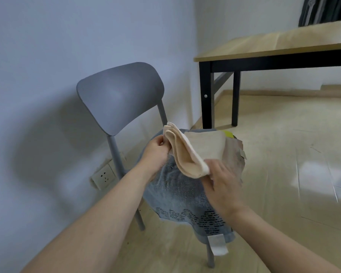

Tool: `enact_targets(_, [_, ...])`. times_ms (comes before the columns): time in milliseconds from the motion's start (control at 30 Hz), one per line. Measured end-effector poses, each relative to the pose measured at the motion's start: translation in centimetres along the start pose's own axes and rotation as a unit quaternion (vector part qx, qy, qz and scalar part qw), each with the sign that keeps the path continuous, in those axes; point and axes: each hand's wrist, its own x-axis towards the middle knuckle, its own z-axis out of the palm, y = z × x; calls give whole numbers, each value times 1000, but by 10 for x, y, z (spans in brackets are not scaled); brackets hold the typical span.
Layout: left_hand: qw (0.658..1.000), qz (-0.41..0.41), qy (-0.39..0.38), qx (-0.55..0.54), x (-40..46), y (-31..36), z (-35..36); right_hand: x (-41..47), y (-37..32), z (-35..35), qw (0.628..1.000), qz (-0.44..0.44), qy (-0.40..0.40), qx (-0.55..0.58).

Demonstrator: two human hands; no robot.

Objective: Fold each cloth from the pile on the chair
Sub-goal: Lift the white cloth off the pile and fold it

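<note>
- Right now, seen from the head camera, the left hand pinches one end of a cream cloth and the right hand grips the other, just above the pile on the chair.
- Best to line the edges up squarely before creasing.
- Soft, thick cream weave; beneath it a nubby grey towel drapes over the seat.

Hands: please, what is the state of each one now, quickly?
Left hand: pinches the upper end of the cream cloth.
Right hand: holds the lower end of the same cloth, above the chair.
</note>
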Motion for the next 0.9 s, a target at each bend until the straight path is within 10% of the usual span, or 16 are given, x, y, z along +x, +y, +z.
enact_targets(167, [998,-23,-23,44,-1,-16,0,15,5,-21,964,188,-39,182])
enact_targets(467, [997,64,11,42,17,-36,17,60,14,-18,966,217,-70,119])
enact_targets(900, [983,-37,6,180,154,-36,71,168,109,36,930,348,-120,-8])
